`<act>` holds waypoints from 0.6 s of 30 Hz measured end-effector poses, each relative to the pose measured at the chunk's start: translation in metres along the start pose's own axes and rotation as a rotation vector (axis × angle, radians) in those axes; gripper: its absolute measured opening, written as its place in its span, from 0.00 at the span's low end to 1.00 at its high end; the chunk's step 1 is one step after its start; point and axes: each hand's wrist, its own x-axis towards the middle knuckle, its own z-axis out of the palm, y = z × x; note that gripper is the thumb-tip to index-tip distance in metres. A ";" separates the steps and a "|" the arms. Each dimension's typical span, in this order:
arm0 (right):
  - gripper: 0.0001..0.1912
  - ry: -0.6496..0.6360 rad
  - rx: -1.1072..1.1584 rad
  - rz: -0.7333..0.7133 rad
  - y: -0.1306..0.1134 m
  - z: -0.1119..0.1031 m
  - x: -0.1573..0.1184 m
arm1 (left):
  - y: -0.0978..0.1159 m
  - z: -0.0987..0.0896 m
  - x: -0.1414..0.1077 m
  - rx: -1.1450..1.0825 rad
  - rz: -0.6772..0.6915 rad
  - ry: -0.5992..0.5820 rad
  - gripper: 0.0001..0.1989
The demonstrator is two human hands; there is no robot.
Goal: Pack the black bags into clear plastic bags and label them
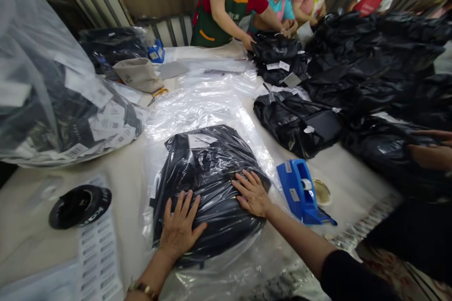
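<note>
A black bag (212, 164) lies flat inside a clear plastic bag, with a white tag near its top. My left hand (180, 225) rests on the lower left part of the wrapped bag, fingers spread. On its right side lies my right hand (252, 194), also with fingers apart and palm down on the plastic. Neither hand grips anything. Beneath and beyond the bag, a stack of clear plastic bags (197, 103) stretches away over the table (134, 188).
A blue tape dispenser (298, 190) stands right of the bag. Left are a black roll (80, 206), label sheets (99, 254) and a large filled plastic sack (63, 103). Orange scissors (158, 94) lie beyond. Black bags (296, 122) pile up at right, near other people's hands.
</note>
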 end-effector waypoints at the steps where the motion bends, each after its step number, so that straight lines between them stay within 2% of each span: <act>1: 0.24 -0.013 -0.010 0.001 -0.001 -0.003 0.001 | 0.000 -0.002 0.001 0.004 0.008 0.006 0.32; 5: 0.24 -0.103 -0.066 0.006 -0.008 -0.017 0.006 | 0.003 -0.012 0.003 0.017 0.115 0.008 0.28; 7: 0.25 -0.126 -0.099 0.006 -0.015 -0.025 0.007 | 0.006 -0.017 0.002 0.000 0.235 -0.012 0.24; 10: 0.25 -0.108 -0.152 0.010 -0.027 -0.037 0.001 | 0.013 -0.023 -0.005 -0.014 0.392 -0.064 0.24; 13: 0.23 -0.098 -0.179 0.016 -0.035 -0.049 -0.012 | 0.020 -0.027 -0.017 0.025 0.401 -0.083 0.26; 18: 0.27 -0.157 -0.150 -0.037 -0.032 -0.057 -0.040 | 0.025 -0.027 -0.032 0.056 0.389 -0.053 0.38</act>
